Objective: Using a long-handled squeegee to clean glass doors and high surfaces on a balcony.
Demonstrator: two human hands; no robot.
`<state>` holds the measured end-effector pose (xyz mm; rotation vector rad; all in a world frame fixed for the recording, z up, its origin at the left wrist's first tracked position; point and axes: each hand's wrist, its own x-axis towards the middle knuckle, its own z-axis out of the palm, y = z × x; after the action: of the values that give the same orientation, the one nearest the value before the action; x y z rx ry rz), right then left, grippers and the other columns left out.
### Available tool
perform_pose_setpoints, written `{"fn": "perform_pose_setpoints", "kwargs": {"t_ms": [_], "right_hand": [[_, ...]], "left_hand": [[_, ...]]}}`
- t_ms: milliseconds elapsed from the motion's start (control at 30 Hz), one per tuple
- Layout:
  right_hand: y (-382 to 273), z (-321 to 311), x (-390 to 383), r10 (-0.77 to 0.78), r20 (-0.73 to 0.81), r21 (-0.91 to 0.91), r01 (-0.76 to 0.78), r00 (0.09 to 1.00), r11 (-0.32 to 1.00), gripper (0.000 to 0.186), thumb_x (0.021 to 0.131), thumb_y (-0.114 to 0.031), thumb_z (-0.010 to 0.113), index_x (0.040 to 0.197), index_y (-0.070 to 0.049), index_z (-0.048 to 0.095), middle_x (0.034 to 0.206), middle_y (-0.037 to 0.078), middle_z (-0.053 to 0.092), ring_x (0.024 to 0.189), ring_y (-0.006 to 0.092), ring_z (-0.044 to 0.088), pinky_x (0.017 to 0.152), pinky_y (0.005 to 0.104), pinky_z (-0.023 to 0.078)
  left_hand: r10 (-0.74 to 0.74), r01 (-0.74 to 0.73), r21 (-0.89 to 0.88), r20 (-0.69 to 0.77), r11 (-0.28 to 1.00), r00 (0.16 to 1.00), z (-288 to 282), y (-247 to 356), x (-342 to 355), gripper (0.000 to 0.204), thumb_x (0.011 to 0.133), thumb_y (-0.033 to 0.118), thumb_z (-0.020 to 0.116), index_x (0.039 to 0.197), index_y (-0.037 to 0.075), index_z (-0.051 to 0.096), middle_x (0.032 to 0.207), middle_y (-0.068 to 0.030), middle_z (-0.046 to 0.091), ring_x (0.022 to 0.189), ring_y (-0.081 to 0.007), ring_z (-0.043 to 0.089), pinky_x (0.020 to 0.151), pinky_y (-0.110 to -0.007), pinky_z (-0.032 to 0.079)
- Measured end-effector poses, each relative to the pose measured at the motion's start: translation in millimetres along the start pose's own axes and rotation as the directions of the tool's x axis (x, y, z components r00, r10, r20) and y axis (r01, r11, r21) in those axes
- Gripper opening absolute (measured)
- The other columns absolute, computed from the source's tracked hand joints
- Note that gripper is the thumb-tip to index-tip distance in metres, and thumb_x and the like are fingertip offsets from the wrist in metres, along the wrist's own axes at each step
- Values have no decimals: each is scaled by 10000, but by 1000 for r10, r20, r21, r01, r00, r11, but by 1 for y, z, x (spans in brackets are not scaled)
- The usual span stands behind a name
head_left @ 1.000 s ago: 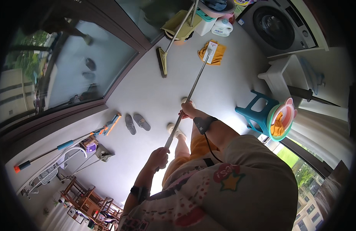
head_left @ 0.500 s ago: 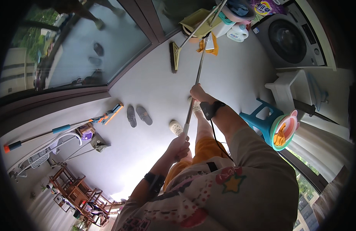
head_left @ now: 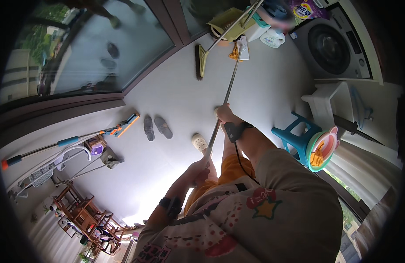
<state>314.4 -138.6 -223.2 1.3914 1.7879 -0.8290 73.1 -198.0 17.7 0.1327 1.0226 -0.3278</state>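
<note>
A long metal mop handle [head_left: 231,83] slants from my body toward the far part of the floor. My left hand [head_left: 200,171] is wrapped round its near end. Farther along, my right hand [head_left: 225,114] grips the pole too. At the far end sits a flat white mop head [head_left: 243,47] on the floor, with an orange cloth [head_left: 234,53] showing at its left side. A broom with a yellow-green head [head_left: 203,63] leans just left of the mop head.
Grey slippers [head_left: 163,127] lie on the floor to the left, near an orange-and-blue mop [head_left: 71,141]. A blue stool [head_left: 296,136] with pastel basins [head_left: 328,149] stands right. Beyond are a detergent bottle [head_left: 272,38], a yellow-green dustpan [head_left: 222,24] and a washing machine [head_left: 329,48].
Both hands have drawn the pole slightly back toward my body. The mop head has shifted right and tilted its white top into view, with less orange cloth showing.
</note>
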Motion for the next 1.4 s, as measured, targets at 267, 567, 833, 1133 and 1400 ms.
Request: {"fn": "perform_pose_setpoints", "kwargs": {"t_ms": [267, 567, 833, 1133, 1400], "right_hand": [[-117, -1, -42, -64, -313, 197, 131, 948, 972, 48, 545, -201, 716, 582, -187, 689, 515, 19, 587, 527, 188, 585, 592, 404, 355], [-186, -17, -3, -99, -217, 79, 118, 971, 990, 189, 621, -316, 770, 772, -208, 737, 718, -17, 675, 673, 190, 623, 625, 384, 355], [-217, 6, -28, -226, -313, 193, 295, 922, 936, 52, 675, -119, 670, 665, -68, 674, 547, 40, 608, 525, 196, 605, 707, 424, 430], [-250, 84, -4, -165, 472, 723, -488, 866, -489, 289, 828, -284, 583, 930, -15, 558, 712, 102, 636, 627, 277, 654, 535, 425, 524], [-212, -9, -12, -103, 306, 952, -301, 946, 61, 317, 854, -306, 552, 957, -6, 564, 688, 134, 646, 548, 217, 642, 469, 317, 522]], "left_hand": [[82, -90, -69, -114, 994, 990, -69, -66, -72, 357, 960, 401, 434, 774, 98, 472, 519, 51, 371, 361, -50, 303, 308, -210, 221], [119, -105, 67, -249, 992, 961, -77, -73, -125, 367, 969, 398, 402, 749, 107, 450, 479, 54, 332, 319, -39, 245, 277, -205, 190], [120, -101, 85, -260, 991, 958, -106, -130, -116, 338, 977, 381, 379, 814, 91, 441, 457, 35, 311, 310, -65, 243, 279, -230, 185], [198, 68, 516, -443, 854, 875, -158, -148, -133, 322, 943, 344, 475, 803, 63, 549, 450, -4, 408, 342, -94, 362, 335, -274, 318], [629, 169, 894, -417, 416, 656, -219, -140, -137, 361, 817, 398, 614, 855, 40, 641, 662, -112, 604, 606, -244, 578, 587, -365, 447]]}}
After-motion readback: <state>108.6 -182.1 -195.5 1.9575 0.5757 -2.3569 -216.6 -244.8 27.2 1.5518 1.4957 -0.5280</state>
